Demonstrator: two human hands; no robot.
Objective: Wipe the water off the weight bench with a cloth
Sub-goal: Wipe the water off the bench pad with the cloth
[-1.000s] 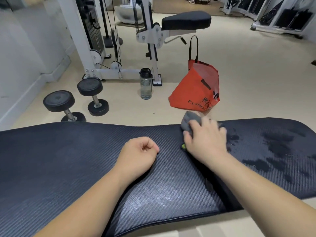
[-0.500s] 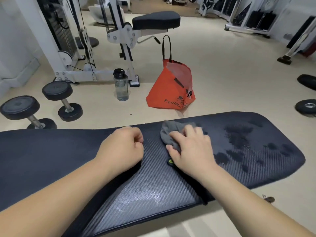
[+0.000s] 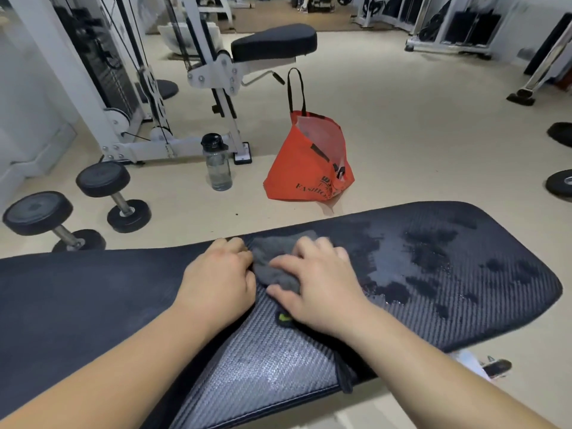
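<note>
The black textured weight bench (image 3: 93, 292) runs across the view in front of me. Dark wet patches and a shiny film of water (image 3: 411, 261) cover its right part. A grey cloth (image 3: 272, 261) lies bunched on the bench middle, near the far edge. My right hand (image 3: 315, 283) presses flat on the cloth's right side, with a strip of cloth trailing under my forearm to the near edge. My left hand (image 3: 219, 280) is curled into a fist and touches the cloth's left edge; whether it grips the cloth is hidden.
On the floor beyond the bench stand an orange tote bag (image 3: 306, 168), a clear water bottle (image 3: 218, 164) and two black dumbbells (image 3: 111, 196). A white cable machine (image 3: 198, 72) with a black seat is behind them. Weight plates (image 3: 560, 184) lie at the right.
My left hand has moved right and forward until it touches the cloth. My right hand stays pressed on the cloth near the bench's far edge. The view has shifted, showing more of the bench's right end.
</note>
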